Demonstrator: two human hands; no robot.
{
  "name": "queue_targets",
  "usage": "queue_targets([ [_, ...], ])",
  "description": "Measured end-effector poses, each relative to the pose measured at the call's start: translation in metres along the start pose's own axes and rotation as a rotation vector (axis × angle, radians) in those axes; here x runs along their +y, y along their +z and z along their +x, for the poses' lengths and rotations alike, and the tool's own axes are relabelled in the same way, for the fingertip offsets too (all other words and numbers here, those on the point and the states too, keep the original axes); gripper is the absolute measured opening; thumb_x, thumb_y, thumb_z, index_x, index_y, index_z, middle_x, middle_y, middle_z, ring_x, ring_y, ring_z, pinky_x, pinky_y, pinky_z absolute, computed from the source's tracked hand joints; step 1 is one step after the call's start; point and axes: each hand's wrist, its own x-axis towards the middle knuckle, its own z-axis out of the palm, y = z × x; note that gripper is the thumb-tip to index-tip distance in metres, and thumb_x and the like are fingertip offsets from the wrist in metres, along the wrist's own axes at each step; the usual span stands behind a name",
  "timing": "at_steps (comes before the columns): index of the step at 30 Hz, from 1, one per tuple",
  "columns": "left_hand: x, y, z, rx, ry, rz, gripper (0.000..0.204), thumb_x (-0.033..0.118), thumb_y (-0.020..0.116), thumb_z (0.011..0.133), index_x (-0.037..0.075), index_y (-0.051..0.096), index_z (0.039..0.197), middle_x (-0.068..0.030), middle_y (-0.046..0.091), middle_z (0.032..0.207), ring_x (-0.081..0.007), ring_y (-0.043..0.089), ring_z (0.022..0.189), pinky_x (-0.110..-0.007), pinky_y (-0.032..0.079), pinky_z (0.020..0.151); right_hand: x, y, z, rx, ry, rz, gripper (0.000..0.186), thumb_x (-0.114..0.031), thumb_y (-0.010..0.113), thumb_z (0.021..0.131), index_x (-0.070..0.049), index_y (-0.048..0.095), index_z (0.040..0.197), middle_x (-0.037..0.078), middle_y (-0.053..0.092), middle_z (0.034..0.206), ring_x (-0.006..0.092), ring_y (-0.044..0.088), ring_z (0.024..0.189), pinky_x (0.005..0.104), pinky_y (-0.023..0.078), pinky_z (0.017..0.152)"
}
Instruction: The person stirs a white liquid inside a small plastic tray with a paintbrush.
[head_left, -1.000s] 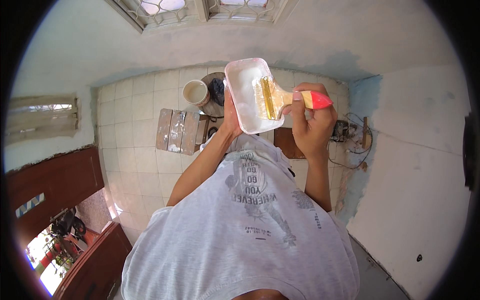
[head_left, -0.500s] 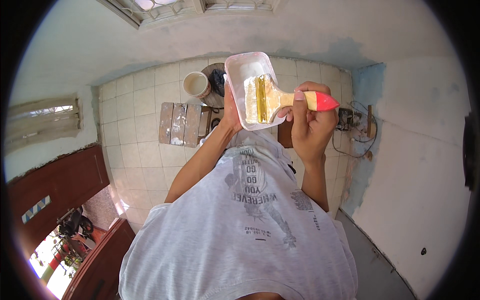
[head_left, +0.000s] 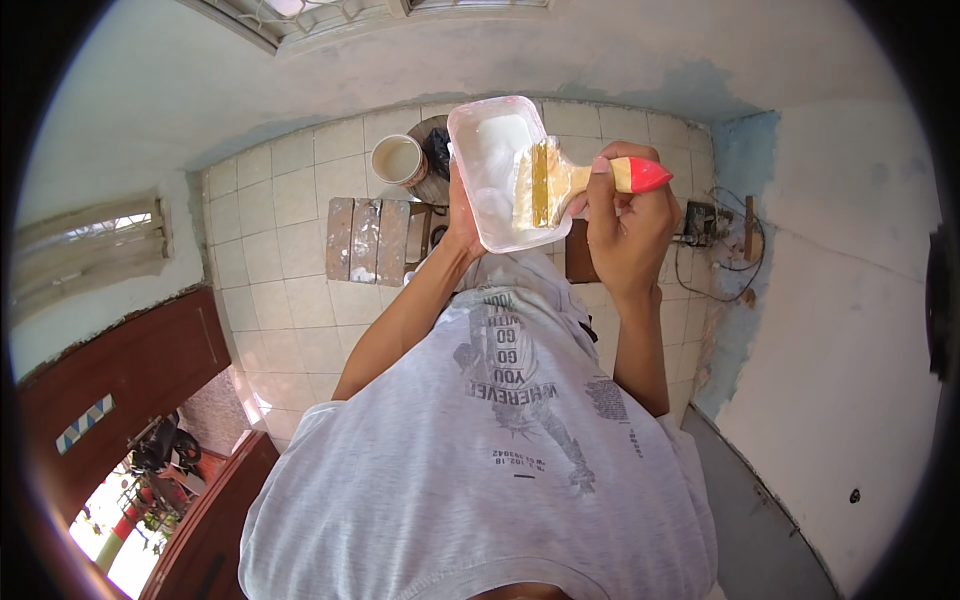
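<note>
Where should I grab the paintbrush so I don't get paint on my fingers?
Grab the paintbrush by its wooden handle, near the red tip, coming from the right, as the right hand does. The bristles lie over the white tray and look wet with paint, so keep off that end.

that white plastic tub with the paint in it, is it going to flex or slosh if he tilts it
Probably flexes: the tub looks thin-walled, and the left hand grips just one side. The white paint pooled inside would likely slosh if tipped. The paintbrush resting on its rim, held by the right hand, may steady it.
</note>
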Motion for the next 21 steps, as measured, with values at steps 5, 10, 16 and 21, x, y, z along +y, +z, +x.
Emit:
queue_targets([
  [5, 0.002, -0.018, 0.0, 0.036, 0.013, 0.062, 0.082, 0.071, 0.036, 0.106, 0.009, 0.04, 0.16, -0.0173, 0.058, 0.151, -0.0331, 0.063, 0.133, -0.051, 0.055, 0.112, -0.009, 0.006, 0.0, 0.001, 0.036, 0.076, 0.004, 0.001, 0.066, 0.098, -0.002, 0.064, 0.101, 0.007, 0.069, 0.086, 0.0144, 0.069, 0.06, 0.0291, 0.054, 0.058],
  [10, 0.007, -0.021, 0.006, 0.053, -0.01, 0.077, 0.082, 0.072, 0.032, 0.107, 0.009, 0.045, 0.157, -0.0154, 0.062, 0.146, -0.0306, 0.066, 0.128, -0.047, 0.058, 0.107, -0.003, 0.023, -0.01, -0.058, 0.008, -0.002, 0.005, -0.006, 0.068, 0.098, -0.003, 0.065, 0.102, 0.008, 0.07, 0.091, 0.0182, 0.07, 0.068, 0.0323, 0.054, 0.061],
  [16, 0.017, -0.012, 0.013, 0.095, 0.022, 0.126, 0.082, 0.072, 0.033, 0.106, 0.01, 0.043, 0.158, -0.0151, 0.06, 0.148, -0.0307, 0.066, 0.129, -0.048, 0.057, 0.108, 0.011, 0.022, 0.015, -0.096, -0.022, -0.018, 0.004, -0.003, 0.068, 0.098, -0.002, 0.065, 0.1, 0.009, 0.069, 0.095, 0.0192, 0.072, 0.073, 0.0324, 0.056, 0.061],
  [21, 0.022, -0.017, 0.022, 0.044, 0.012, 0.108, 0.082, 0.073, 0.034, 0.106, 0.011, 0.043, 0.159, -0.015, 0.061, 0.148, -0.0314, 0.066, 0.128, -0.047, 0.058, 0.106, 0.002, 0.017, 0.023, -0.062, 0.04, 0.096, 0.006, -0.001, 0.068, 0.097, -0.001, 0.064, 0.1, 0.009, 0.069, 0.094, 0.0207, 0.073, 0.075, 0.0319, 0.057, 0.06],
])
